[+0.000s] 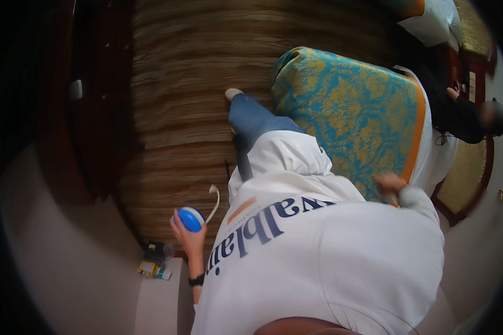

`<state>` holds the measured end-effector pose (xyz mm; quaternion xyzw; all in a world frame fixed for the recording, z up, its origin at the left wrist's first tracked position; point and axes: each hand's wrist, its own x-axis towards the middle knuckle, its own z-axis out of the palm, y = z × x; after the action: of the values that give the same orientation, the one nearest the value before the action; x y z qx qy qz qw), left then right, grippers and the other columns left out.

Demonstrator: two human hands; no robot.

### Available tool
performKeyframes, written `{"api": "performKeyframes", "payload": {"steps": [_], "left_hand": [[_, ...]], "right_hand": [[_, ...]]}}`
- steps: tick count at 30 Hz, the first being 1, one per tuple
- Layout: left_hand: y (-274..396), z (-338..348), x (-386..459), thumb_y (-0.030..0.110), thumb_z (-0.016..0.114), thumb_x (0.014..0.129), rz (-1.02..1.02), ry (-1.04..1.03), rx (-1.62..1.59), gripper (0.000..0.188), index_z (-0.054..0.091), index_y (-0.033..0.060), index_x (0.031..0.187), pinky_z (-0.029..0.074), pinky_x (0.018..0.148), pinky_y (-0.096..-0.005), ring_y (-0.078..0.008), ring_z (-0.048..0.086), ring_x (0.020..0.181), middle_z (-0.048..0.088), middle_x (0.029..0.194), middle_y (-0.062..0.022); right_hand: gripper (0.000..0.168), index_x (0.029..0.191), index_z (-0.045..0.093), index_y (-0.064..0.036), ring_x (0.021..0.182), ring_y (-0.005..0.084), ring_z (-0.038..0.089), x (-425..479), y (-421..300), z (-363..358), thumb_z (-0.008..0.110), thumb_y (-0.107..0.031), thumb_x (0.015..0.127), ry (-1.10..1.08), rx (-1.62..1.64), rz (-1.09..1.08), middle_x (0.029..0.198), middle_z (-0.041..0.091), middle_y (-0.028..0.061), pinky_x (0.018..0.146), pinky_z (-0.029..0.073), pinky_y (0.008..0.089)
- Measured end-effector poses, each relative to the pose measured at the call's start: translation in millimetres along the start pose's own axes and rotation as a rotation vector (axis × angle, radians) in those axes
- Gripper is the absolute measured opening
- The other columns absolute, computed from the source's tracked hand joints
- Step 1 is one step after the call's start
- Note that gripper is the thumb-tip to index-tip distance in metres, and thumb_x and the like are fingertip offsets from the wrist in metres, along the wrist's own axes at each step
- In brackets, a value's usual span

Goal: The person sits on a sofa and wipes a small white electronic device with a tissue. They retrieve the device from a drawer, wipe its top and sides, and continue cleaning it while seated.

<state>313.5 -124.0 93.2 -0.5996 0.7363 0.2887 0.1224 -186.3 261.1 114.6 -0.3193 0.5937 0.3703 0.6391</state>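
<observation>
My left hand (187, 238), with a dark band on its wrist, is wrapped around a rounded blue and white object (191, 219). A pale strap or cord (216, 205) curves away from that object and ends in a small light tip. I cannot tell exactly what the object is. Out to the right, my right hand (389, 184) is blurred over the edge of a bed covered with a blue and gold patterned bedspread (352, 104). Whether its fingers are closed, or hold anything, is unclear. The bedspread has an orange border (417, 125), beside white bedding (438, 163).
A person in dark clothes (465, 119) is beyond the bed, near a wooden bedside unit (478, 81). Part of another bed (436, 21) shows at top right. Dark wooden furniture (100, 100) carries a white device (76, 89). Small packets (147, 268) lie on a pale ledge (159, 297).
</observation>
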Motion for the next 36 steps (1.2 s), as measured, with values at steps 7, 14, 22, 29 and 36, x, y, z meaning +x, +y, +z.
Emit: {"api": "performKeyframes", "payload": {"steps": [7, 14, 22, 29, 36], "left_hand": [[46.2, -52.0, -69.6, 0.010, 0.075, 0.057, -0.068, -0.060, -0.085, 0.092, 0.029, 0.0132, 0.136, 0.037, 0.096, -0.0459, -0.0375, 0.039, 0.118, 0.032, 0.133, -0.0177], [159.6, 52.1, -43.7, 0.015, 0.076, 0.056, 0.089, 0.127, -0.491, 0.095, 0.027, 0.0122, 0.137, 0.034, 0.099, -0.0435, -0.0370, 0.035, 0.123, 0.030, 0.135, -0.0185], [284.2, 267.0, -26.5, 0.015, 0.074, 0.055, 0.104, 0.529, -0.806, 0.095, 0.027, 0.0063, 0.136, 0.029, 0.102, -0.0463, -0.0384, 0.032, 0.125, 0.030, 0.135, -0.0206], [352.3, 283.1, -73.7, 0.008, 0.071, 0.054, -0.085, 0.843, -0.591, 0.088, 0.032, 0.0048, 0.133, 0.030, 0.102, -0.0434, -0.0359, 0.037, 0.122, 0.036, 0.131, -0.0191], [361.3, 271.9, -92.9, 0.012, 0.077, 0.057, -0.006, 0.987, -0.600, 0.089, 0.032, 0.0085, 0.133, 0.037, 0.096, -0.0416, -0.0340, 0.042, 0.116, 0.039, 0.127, -0.0170]], "right_hand": [[0.039, 0.122, 0.046, -0.011, 0.097, 0.0288, 0.056, -150.2, 162.2, 42.6, 0.048, -0.020, 0.084, -0.010, 0.230, 0.737, 0.109, 0.056, 0.0172, 0.083, 0.043, 0.0393], [0.032, 0.111, 0.058, -0.013, 0.082, 0.0232, 0.062, -17.3, 111.5, -225.0, 0.057, -0.019, 0.079, 0.781, 0.273, 0.114, 0.096, 0.063, 0.0111, 0.068, 0.050, 0.0331], [0.062, 0.129, 0.034, -0.014, 0.071, 0.0326, 0.061, 110.5, -77.2, -277.4, 0.060, -0.014, 0.072, 0.654, -0.392, -1.310, 0.129, 0.041, 0.0107, 0.058, 0.050, 0.0391], [0.030, 0.102, 0.050, -0.006, 0.066, 0.0354, 0.059, 97.5, -67.4, -227.8, 0.058, -0.013, 0.074, 0.241, -0.447, -1.645, 0.075, 0.060, 0.0171, 0.057, 0.047, 0.0436], [0.009, 0.086, 0.059, -0.004, 0.057, 0.0271, 0.061, 90.4, -72.3, -221.3, 0.056, -0.011, 0.081, 0.268, -0.405, -1.634, 0.064, 0.061, 0.0122, 0.053, 0.046, 0.0358]]}}
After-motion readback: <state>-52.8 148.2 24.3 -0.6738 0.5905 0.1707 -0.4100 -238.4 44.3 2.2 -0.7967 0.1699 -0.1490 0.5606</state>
